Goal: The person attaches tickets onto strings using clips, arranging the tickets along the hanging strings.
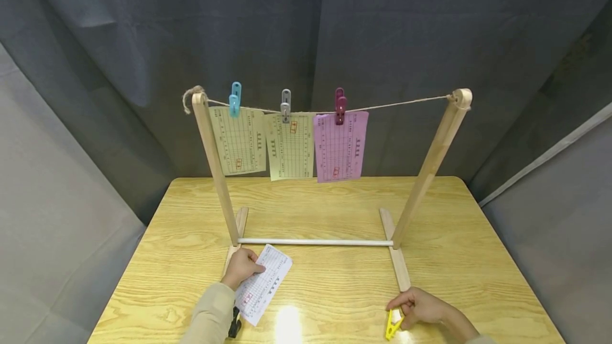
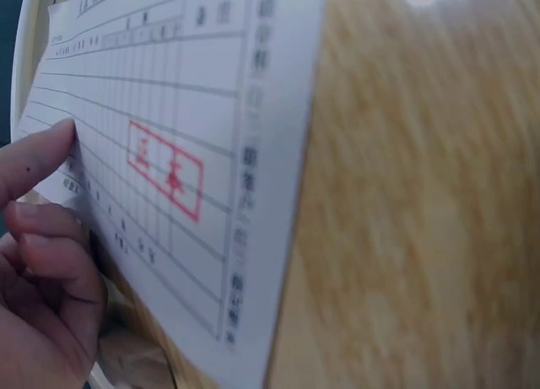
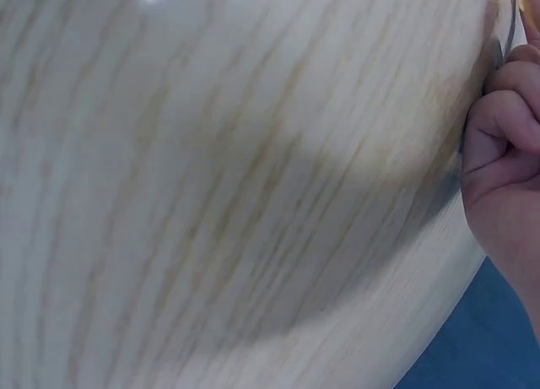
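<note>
My left hand [image 1: 243, 268] pinches a white printed form [image 1: 265, 283] by its left side, thumb on top. A red stamp marks the form, plain in the left wrist view on the paper [image 2: 211, 85]. At the lower right, my right hand [image 1: 422, 307] grips a yellow clothespin [image 1: 392, 327] between thumb and fingers, low over the table. Only part of that hand [image 3: 510, 144] shows in the right wrist view. On a string hang two yellow-green forms [image 1: 240, 142] [image 1: 290, 150] and a pink form [image 1: 340, 147], under blue [image 1: 235, 101], grey [image 1: 286, 106] and maroon clothespins [image 1: 340, 106].
The string [image 1: 401, 104] runs between two wooden posts [image 1: 215, 174] [image 1: 427, 174] on flat feet. A white rod [image 1: 315, 242] joins them low down. The stand is on a wood-grain table [image 1: 315, 208], with dark curtains [image 1: 268, 25] behind.
</note>
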A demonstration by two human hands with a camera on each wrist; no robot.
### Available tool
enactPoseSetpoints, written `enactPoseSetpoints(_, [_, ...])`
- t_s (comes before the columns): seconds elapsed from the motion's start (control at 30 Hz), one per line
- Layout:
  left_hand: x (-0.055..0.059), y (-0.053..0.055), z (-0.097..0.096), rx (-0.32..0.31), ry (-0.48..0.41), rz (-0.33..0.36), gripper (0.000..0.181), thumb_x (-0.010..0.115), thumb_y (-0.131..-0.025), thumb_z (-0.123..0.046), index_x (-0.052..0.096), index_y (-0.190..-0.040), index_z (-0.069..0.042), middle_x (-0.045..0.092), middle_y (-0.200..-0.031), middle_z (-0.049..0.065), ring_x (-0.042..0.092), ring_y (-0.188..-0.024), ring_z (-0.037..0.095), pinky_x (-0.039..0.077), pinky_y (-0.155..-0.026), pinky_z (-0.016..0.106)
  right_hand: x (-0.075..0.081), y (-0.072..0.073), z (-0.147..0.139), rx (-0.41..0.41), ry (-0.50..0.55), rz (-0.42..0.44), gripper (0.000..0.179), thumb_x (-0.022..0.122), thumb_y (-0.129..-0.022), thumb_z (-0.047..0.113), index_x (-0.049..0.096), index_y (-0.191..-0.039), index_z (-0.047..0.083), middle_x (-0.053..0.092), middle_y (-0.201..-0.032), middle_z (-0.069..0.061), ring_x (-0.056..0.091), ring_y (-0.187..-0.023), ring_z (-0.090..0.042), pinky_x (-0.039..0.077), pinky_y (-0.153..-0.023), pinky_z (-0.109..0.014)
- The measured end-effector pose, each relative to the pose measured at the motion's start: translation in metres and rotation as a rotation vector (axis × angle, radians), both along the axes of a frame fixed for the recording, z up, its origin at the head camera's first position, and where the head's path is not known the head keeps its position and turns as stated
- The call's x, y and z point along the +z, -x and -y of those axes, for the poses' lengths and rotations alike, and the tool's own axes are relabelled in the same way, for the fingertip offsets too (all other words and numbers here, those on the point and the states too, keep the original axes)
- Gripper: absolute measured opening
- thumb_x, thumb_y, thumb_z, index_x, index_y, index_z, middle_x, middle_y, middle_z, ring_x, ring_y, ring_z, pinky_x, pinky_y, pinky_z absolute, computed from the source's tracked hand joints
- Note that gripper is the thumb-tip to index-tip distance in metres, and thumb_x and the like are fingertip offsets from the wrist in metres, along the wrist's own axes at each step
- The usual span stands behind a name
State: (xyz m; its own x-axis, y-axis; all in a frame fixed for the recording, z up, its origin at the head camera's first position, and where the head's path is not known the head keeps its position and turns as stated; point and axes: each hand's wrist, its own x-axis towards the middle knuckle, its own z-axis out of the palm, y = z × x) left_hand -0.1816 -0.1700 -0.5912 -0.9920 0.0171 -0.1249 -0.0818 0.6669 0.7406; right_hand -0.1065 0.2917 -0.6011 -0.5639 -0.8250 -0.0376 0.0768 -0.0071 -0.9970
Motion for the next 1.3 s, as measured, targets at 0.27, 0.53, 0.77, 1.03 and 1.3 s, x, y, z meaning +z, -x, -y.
enactPoseSetpoints(0.27, [-0.003, 0.001, 0.004, -0.049, -0.013, -0.073, 0.008, 0.072, -0.063, 0.001, 0.065, -0.067, 0.0, 0.058, -0.061, 0.002, 0.048, -0.054, 0.011, 0.042, -0.049, 0.025, 0.005, -0.004, -0.001, -0.079, -0.036, 0.016, 0.039, 0.059, -0.076, -0.012, 0.044, -0.108, -0.027, 0.033, -0.058, -0.014, 0.035, -0.056, 0.001, 0.029, -0.049, -0.011])
enactPoseSetpoints(0.53, [0.008, -0.002, 0.002, -0.067, -0.097, -0.053, 0.005, 0.071, -0.069, 0.0, 0.067, -0.072, 0.001, 0.054, -0.059, -0.001, 0.046, -0.054, 0.01, 0.04, -0.048, 0.022, 0.008, -0.005, -0.001, -0.125, -0.019, 0.062, 0.037, 0.056, -0.078, -0.013, 0.039, -0.107, -0.029, 0.038, -0.074, -0.001, 0.038, -0.064, -0.001, 0.036, -0.059, -0.011])
enactPoseSetpoints(0.77, [0.024, -0.006, -0.001, -0.111, -0.158, -0.084, 0.007, 0.072, -0.071, 0.0, 0.068, -0.076, 0.002, 0.055, -0.063, 0.001, 0.045, -0.056, 0.011, 0.038, -0.049, 0.02, 0.016, -0.008, 0.004, -0.17, -0.032, 0.1, 0.038, 0.055, -0.082, -0.008, 0.037, -0.109, -0.028, 0.049, -0.08, 0.005, 0.043, -0.067, 0.0, 0.037, -0.058, -0.013])
enactPoseSetpoints(1.03, [0.037, -0.008, -0.005, -0.123, -0.225, -0.102, 0.007, 0.072, -0.072, 0.001, 0.068, -0.077, 0.004, 0.062, -0.07, 0.005, 0.053, -0.061, 0.011, 0.046, -0.055, 0.022, 0.023, -0.008, 0.009, -0.193, -0.033, 0.135, 0.038, 0.053, -0.084, -0.007, 0.036, -0.113, -0.026, 0.061, -0.093, -0.004, 0.055, -0.076, -0.004, 0.045, -0.065, -0.015])
enactPoseSetpoints(1.3, [0.049, -0.009, -0.009, -0.172, -0.227, -0.112, 0.006, 0.072, -0.072, -0.001, 0.068, -0.076, 0.002, 0.063, -0.07, 0.004, 0.054, -0.063, 0.011, 0.046, -0.057, 0.022, 0.031, -0.007, 0.01, -0.24, -0.002, 0.117, 0.044, 0.052, -0.084, -0.008, 0.029, -0.116, -0.029, 0.057, -0.095, -0.007, 0.056, -0.081, -0.007, 0.049, -0.069, -0.018])
